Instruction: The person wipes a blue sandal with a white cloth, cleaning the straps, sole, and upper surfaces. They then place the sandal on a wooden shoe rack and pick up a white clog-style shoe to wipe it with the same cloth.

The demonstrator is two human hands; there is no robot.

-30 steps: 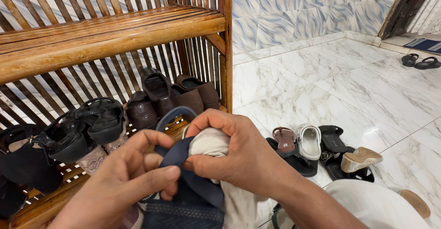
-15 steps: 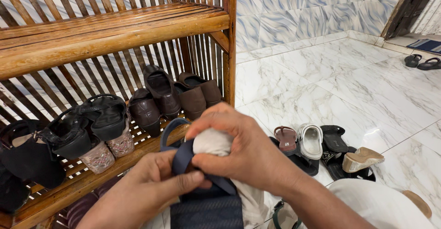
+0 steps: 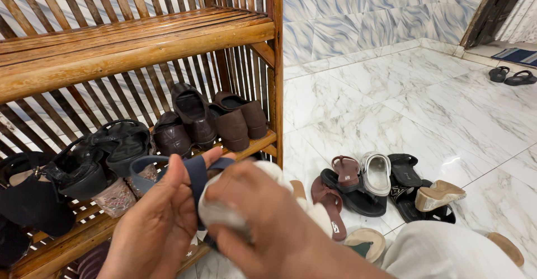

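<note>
Wooden slats make up the shoe rack that fills the left half of the view, its upper shelf bare and its lower shelf crowded. On that lower shelf, from the left, sit black strappy sandals, then a black shoe resting over a pale patterned one, then a row of dark brown shoes leaning against the back slats near the rack's right post. In front of the rack, low in the view, the left hand grips a dark blue sandal, thumb lying along its strap and fingers curled under it, so the sandal is held up just before the lower shelf's front edge. Just beside it, the right hand is clenched around a wad of white cloth and presses that cloth against the blue sandal's strap; both hands meet on the sandal. Right of the hands, on the white marble floor, a heap of loose footwear lies close together: maroon flip-flops, a white slip-on, black sandals and a beige wedge heel tipped on its side. Below these a fold of pale garment covers the bottom right corner. Far off at the upper right, well apart from everything else, a pair of dark flip-flops rests near a doorway.
</note>
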